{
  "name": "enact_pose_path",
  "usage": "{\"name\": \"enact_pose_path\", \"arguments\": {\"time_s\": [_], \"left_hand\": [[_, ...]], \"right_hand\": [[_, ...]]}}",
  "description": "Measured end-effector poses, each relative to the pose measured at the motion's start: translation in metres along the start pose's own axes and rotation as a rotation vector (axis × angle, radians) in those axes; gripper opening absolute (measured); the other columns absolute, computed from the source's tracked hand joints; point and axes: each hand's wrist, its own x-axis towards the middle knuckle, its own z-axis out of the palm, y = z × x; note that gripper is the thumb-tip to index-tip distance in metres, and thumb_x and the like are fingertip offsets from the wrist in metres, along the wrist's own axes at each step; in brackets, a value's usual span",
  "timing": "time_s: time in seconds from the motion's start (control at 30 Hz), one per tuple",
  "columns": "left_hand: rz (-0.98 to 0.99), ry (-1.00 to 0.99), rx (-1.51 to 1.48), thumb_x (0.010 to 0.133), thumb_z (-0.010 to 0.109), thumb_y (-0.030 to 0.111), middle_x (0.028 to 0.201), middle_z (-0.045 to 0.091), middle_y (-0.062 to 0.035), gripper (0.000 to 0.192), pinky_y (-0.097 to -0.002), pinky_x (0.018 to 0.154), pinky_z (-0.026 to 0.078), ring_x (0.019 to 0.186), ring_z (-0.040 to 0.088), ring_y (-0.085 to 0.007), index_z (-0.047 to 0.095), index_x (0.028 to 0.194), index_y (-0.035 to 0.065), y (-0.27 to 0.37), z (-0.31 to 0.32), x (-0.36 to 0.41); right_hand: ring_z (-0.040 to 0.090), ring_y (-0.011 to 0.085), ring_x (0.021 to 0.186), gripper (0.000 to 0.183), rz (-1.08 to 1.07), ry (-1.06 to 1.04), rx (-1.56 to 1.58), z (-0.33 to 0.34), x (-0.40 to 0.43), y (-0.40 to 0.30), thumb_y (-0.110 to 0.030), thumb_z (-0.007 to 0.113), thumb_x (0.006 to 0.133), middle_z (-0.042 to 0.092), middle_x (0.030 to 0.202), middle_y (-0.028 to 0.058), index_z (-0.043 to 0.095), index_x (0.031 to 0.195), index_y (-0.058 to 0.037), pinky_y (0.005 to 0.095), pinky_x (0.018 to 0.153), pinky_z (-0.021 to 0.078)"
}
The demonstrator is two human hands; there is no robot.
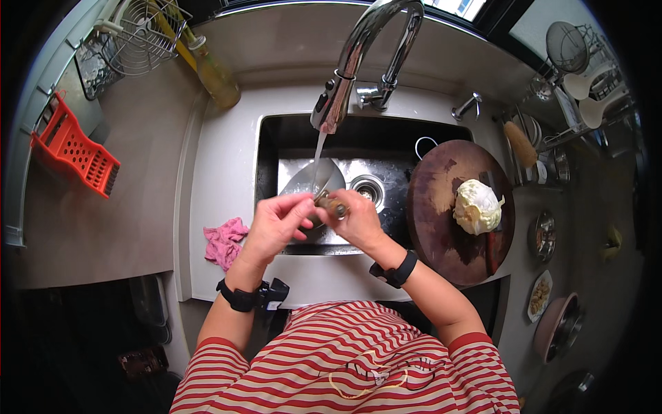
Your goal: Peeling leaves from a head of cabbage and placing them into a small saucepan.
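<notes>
My right hand (360,218) grips a small tool with a brownish, wooden-looking handle (337,208); its working end points away from me and is mostly hidden by fingers. Thumb and fingertips of my left hand (279,223) come together right at that end, beside the running water; whether they pinch something small cannot be made out. Both hands are over the dark sink (398,227). Below them a metal bowl (331,176) rests in the sink, partly covered by the hands. A stream of water (319,150) falls from the chrome faucet (335,101) towards the bowl.
A round wooden cutting board (432,207) overlaps the sink's right edge, bearing a cabbage head (477,207) and a knife with a red handle (494,251). Left of the sink lies a pink cloth (225,242). A glass bottle (217,77) stands back left; an orange grater (77,150) hangs at left.
</notes>
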Motion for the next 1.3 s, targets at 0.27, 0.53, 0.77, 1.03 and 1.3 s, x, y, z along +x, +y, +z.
{"name": "enact_pose_path", "arguments": {"time_s": [0.27,0.53,0.77,1.03,1.3], "left_hand": [[0.231,0.41,0.118,0.089,0.061,0.019,0.089,0.066,-0.0051,0.023,-0.0194,0.054,0.05,0.071,0.06,-0.0076,0.065,0.104,0.0023,0.004,-0.048,-0.008],[0.259,0.512,0.121,0.085,0.066,0.017,0.079,0.064,-0.0015,0.019,-0.0206,0.052,0.048,0.068,0.058,-0.0063,0.067,0.097,0.0019,0.002,-0.061,-0.013],[0.307,0.543,0.204,0.085,0.066,0.016,0.079,0.064,-0.0011,0.018,-0.0216,0.054,0.05,0.068,0.058,-0.0066,0.067,0.096,0.0017,0.003,-0.066,-0.011],[0.228,0.651,0.309,0.082,0.068,0.017,0.082,0.064,-0.0048,0.022,-0.0248,0.056,0.051,0.07,0.059,-0.0098,0.067,0.097,0.0014,-0.012,-0.098,-0.019],[0.016,0.533,1.229,0.069,0.072,0.017,0.112,0.055,-0.0137,0.044,-0.042,0.083,0.048,0.096,0.055,-0.0328,0.062,0.111,0.0125,-0.072,-0.096,-0.057]], "right_hand": [[0.063,0.0322,0.089,0.045,-0.373,-0.491,0.01,-0.038,-0.007,-0.01,0.0,0.069,0.06,0.062,0.105,0.0164,0.059,0.103,-0.0058,0.0371,0.074,0.0524],[0.061,0.0322,0.078,0.038,-0.414,-0.333,-0.186,-0.049,-0.011,-0.019,0.002,0.067,0.058,0.054,0.091,0.0113,0.054,0.093,-0.0047,0.0387,0.063,0.0515],[0.065,0.0198,0.079,0.026,0.182,-0.182,0.385,-0.042,0.024,0.05,0.005,0.062,0.07,0.067,0.087,0.0099,0.06,0.094,-0.0036,0.0295,0.068,0.0512],[0.045,0.0106,0.062,0.028,0.966,0.173,0.969,-0.002,0.069,0.141,-0.006,0.061,0.079,0.047,0.081,0.0028,0.046,0.102,-0.0068,0.0291,0.065,0.0514],[0.048,0.0174,0.1,0.06,1.005,-0.019,0.841,0.005,0.064,0.107,-0.012,0.062,0.082,0.047,0.123,0.0083,0.035,0.136,-0.0106,0.0378,0.073,0.0514]]}}
